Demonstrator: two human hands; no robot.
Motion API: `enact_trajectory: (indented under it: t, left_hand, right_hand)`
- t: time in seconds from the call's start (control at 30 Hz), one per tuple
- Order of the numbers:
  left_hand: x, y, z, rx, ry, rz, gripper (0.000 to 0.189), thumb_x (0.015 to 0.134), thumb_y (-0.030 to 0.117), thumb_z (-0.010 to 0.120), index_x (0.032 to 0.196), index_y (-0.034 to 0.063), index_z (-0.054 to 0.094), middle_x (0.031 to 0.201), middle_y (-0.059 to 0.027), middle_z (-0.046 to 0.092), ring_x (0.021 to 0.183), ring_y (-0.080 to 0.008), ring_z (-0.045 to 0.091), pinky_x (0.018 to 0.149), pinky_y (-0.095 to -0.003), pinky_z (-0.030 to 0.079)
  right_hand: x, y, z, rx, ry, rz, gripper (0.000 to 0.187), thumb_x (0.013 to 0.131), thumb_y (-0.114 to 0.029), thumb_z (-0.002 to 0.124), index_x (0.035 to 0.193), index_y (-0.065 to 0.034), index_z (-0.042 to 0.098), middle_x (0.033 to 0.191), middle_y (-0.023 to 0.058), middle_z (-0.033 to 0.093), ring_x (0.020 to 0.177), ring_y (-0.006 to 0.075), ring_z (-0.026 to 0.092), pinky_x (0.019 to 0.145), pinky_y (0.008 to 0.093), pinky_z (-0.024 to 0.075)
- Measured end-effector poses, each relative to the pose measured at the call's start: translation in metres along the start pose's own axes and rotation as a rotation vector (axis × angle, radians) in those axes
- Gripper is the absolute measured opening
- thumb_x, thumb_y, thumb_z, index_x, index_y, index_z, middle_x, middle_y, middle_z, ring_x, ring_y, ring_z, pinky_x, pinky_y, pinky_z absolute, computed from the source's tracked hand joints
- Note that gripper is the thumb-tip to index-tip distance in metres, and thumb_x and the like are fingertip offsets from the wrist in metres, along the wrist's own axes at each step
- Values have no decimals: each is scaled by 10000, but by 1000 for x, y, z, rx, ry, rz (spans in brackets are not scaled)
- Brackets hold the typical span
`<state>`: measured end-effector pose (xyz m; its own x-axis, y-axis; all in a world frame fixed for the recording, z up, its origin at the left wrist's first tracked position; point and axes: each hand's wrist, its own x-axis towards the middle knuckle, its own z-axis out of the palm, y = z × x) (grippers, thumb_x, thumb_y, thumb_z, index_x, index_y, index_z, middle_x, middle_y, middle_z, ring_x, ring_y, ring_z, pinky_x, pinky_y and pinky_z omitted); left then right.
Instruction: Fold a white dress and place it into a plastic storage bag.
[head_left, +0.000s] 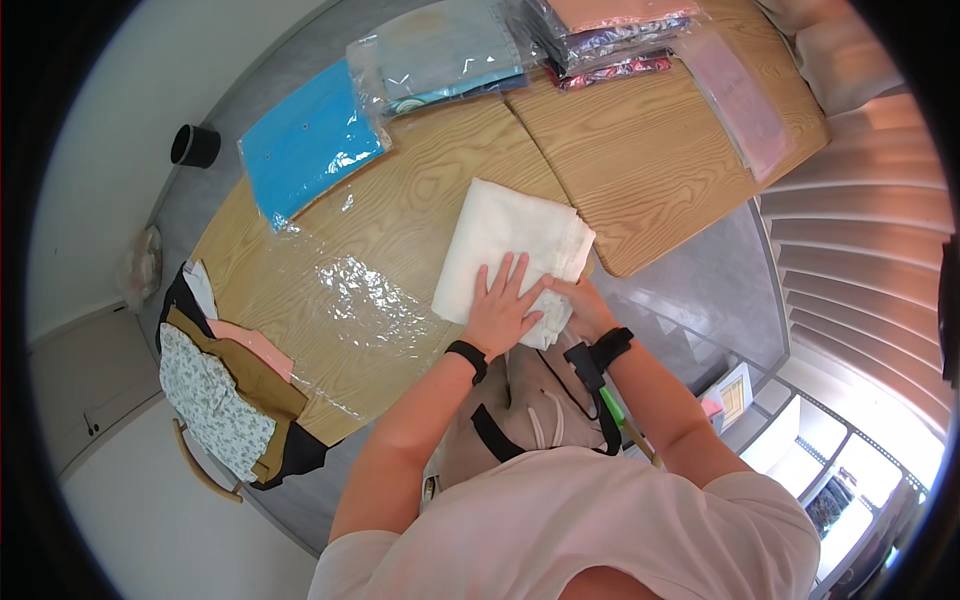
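Observation:
A folded white cloth (502, 225) lies at the near edge of the wooden table (622, 172), one corner reaching over the edge. My left hand (502, 304) rests flat on its near part, fingers apart and palm down, gripping nothing. At the cloth's right near edge, my right hand (581, 300) has its fingers on the folded layers, with the thumb side partly hidden; whether it pinches the cloth is not clear. To the left of the cloth, a clear plastic bag (367, 300) is spread on the tabletop.
Along the far side lie a blue packaged item (311, 139), bagged folded fabrics (450, 52), a stack of bagged garments (615, 37) and a pink plastic packet (739, 105). Assorted clothes (217, 382) hang over the left end. A black bin (196, 146) stands on the floor beyond.

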<state>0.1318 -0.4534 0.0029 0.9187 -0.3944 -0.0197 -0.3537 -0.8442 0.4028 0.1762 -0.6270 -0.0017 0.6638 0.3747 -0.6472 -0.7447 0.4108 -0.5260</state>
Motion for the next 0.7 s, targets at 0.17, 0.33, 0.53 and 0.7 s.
enact_trajectory:
  t: [0.17, 0.33, 0.53, 0.7]
  left_hand:
    - [-5, 0, -2, -111, 48, 21, 561, 840, 342, 593, 1346, 164, 431, 1457, -143, 316, 1359, -299, 271, 1066, -544, 214]
    - [-23, -4, -37, -276, -27, -54, 566, 851, 271, 593, 1347, 80, 397, 1428, -157, 357, 1353, -296, 287, 1078, -502, 226]
    - [-129, -38, -71, -329, 36, -296, 583, 846, 208, 598, 1354, 35, 370, 1433, -201, 326, 1349, -365, 267, 1081, -497, 235]
    - [-240, -48, -36, -246, 72, -617, 623, 827, 205, 627, 1375, 69, 361, 1464, -220, 251, 1342, -419, 242, 1073, -489, 259]
  right_hand:
    - [2, -5, -4, 89, -60, 154, 504, 817, -43, 649, 1286, -39, 465, 1200, 68, 569, 1072, 192, 562, 904, 341, 457]
    - [5, -2, 3, -171, -84, 38, 604, 746, 64, 612, 1313, -32, 426, 1217, 85, 554, 1105, 238, 544, 927, 364, 463]
    - [15, -10, 19, -226, -45, 109, 566, 746, 60, 598, 1288, -11, 450, 1208, 112, 564, 1092, 260, 558, 927, 386, 476]
    - [27, -31, 10, -379, -38, 113, 488, 768, 6, 600, 1244, 8, 493, 1168, 124, 590, 1036, 270, 590, 919, 384, 484]
